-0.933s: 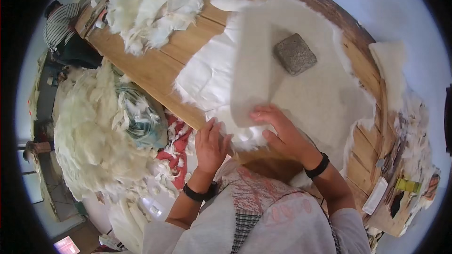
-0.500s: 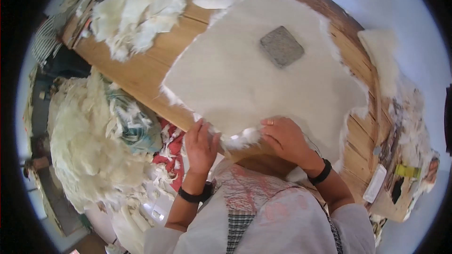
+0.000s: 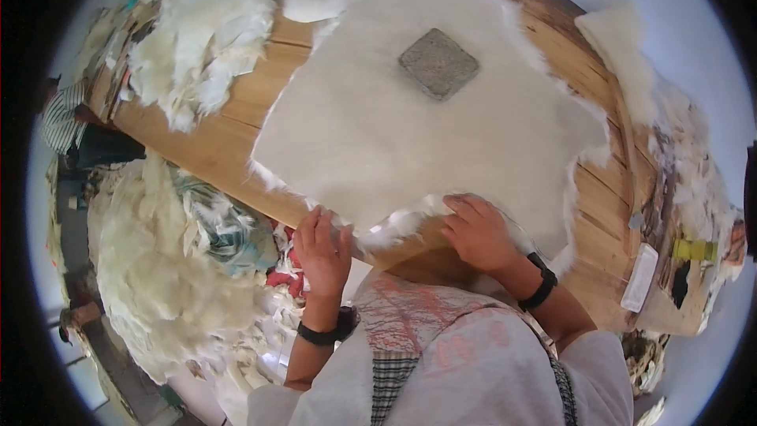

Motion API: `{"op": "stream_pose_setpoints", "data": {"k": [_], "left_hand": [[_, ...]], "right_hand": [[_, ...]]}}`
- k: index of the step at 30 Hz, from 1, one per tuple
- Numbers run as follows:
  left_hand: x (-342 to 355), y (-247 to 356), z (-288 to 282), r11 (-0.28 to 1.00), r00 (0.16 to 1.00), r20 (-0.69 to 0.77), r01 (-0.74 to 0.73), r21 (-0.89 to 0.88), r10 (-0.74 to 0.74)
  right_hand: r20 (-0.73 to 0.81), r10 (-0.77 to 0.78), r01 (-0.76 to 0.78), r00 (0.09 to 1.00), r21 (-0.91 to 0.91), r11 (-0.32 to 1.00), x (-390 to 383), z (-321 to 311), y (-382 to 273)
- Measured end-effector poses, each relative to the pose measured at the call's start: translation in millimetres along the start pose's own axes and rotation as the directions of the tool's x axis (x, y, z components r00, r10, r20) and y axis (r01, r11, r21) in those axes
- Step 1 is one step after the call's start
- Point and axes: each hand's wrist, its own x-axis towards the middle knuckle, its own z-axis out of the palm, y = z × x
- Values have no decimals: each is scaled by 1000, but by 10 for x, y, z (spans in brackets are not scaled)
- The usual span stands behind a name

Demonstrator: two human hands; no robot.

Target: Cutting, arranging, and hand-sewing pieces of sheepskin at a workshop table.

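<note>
A pale, fuzzy-edged hide [image 3: 426, 150] lies spread flat over the wooden tabletop [image 3: 205, 150], with a grey square stone block [image 3: 438, 63] resting on its upper middle. At the hide's near left corner, my left hand [image 3: 320, 252] touches the edge, fingers bent and thumb apart. Farther right, my right hand [image 3: 482, 237] lies on the near edge with its fingers apart and slightly curled. A strip of white fluff shows along the edge between them.
Loose white fleece scraps [image 3: 197, 39] cover the table's far left. Below it is a large fleece heap [image 3: 150, 268] with a teal bundle [image 3: 229, 229]. Another person in a striped top [image 3: 65, 118] stands at left. A yellow object [image 3: 694, 249] and white bar [image 3: 639, 276] lie at right.
The folded-back flap of hide has come down flat, covering the white underside. My right hand moved from the flap to the near edge. The view has shifted slightly.
</note>
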Motion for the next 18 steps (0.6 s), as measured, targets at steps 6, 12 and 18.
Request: {"op": "stream_pose_setpoints", "data": {"k": [6, 12, 18], "left_hand": [[-13, -22, -54, 1000, 1000, -6, 22, -15, -23], [-10, -25, -36, 1000, 1000, -19, 12, 9, -12], [110, 107, -166, 999, 999, -32, -42, 23, 43]], "right_hand": [[-108, -107, 108, 988, -1, 994, 301, -135, -103], [-46, -312, 309, 949, -69, 949, 811, -39, -169], [-45, 312, -273, 949, 380, 884, 1034, -132, 78]]}}
